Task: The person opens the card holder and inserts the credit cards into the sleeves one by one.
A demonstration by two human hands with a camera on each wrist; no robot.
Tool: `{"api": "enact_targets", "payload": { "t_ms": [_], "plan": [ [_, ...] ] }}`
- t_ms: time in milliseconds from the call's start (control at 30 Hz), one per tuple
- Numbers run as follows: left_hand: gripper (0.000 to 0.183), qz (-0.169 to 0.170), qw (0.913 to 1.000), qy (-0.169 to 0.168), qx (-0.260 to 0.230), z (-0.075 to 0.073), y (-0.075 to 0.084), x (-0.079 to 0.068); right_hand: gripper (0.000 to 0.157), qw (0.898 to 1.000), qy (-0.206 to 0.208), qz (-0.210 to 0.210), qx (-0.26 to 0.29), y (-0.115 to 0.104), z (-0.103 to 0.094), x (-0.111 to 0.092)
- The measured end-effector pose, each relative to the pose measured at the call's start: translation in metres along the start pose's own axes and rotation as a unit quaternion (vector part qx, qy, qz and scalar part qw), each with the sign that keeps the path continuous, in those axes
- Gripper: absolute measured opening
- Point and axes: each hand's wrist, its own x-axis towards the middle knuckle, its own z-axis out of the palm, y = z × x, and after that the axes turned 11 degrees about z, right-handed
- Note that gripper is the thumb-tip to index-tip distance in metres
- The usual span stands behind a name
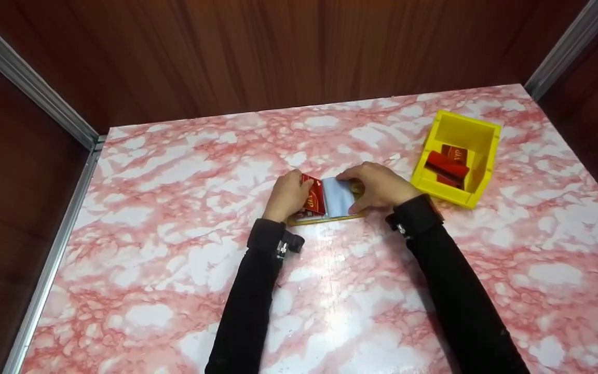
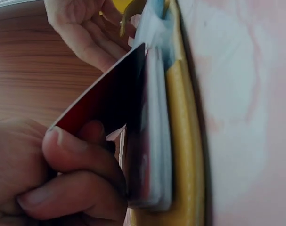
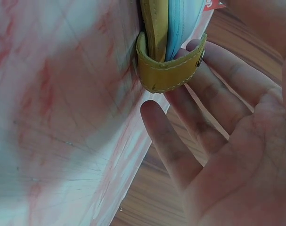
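Note:
My left hand (image 1: 285,196) pinches a red VIP card (image 1: 316,199) between thumb and fingers. In the left wrist view the card slants up from a stack of clear plastic sleeves (image 2: 158,141). These sleeves belong to a yellow card holder (image 2: 187,155) with stitched edges, lying opened out on the table. My right hand (image 1: 384,186) spans the pale sleeve page (image 1: 338,197) on the holder's right side, thumb near its lower edge and forefinger at its upper edge. In the right wrist view its fingers stretch out loosely beside the holder's snap strap (image 3: 166,75).
A yellow bin (image 1: 467,130) stands to the right of my right hand, with several red cards (image 1: 447,166) inside. The table (image 1: 174,249) has a red and white marbled top. Dark wood panels (image 1: 278,52) enclose its back and sides.

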Motion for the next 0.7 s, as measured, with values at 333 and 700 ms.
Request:
{"api": "enact_targets", "payload": {
  "t_ms": [333, 700],
  "plan": [
    [0.026, 0.014, 0.9996, 0.019, -0.011, 0.0021, -0.003, 0.001, 0.079, 1.0, -0.008, -0.003, 0.0, 0.001, -0.0004, 0.0009],
    [0.027, -0.011, 0.997, 0.006, -0.076, 0.0001, -0.0055, 0.0002, 0.078, 1.0, -0.012, 0.0, 0.002, 0.0014, -0.001, 0.0011]
  ]
}}
